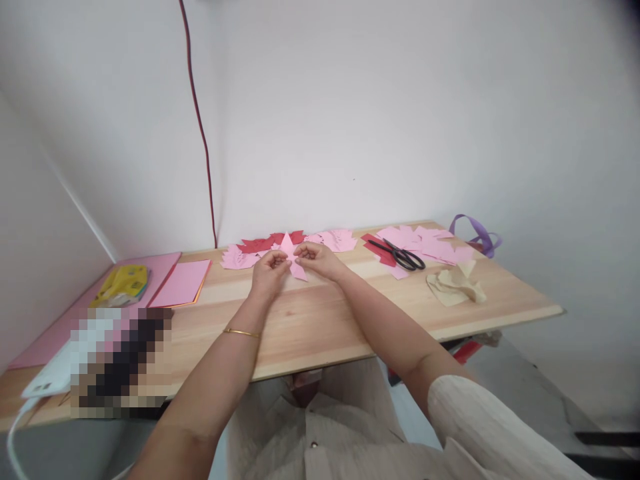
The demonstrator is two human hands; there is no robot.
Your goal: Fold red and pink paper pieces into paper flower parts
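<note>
Between my two hands, over the middle of the wooden table, is a pink paper cutout [298,270] with pointed ends. My left hand [270,269] pinches its left edge with thumb and fingers. On the other side, my right hand [318,260] grips its right edge the same way. Just behind the hands lie red paper cutouts [255,245] and pink paper cutouts [334,240] with jagged edges, in a row by the wall. Black-handled scissors [409,259] rest on red and pink paper pieces [440,247] to the right.
Crumpled beige paper [457,285] lies at the right, with a purple ribbon [475,230] behind. Pink sheets [183,283], a yellow packet [123,285] and a white power strip [53,370] are on the left. A dark red cord [197,107] hangs down the wall.
</note>
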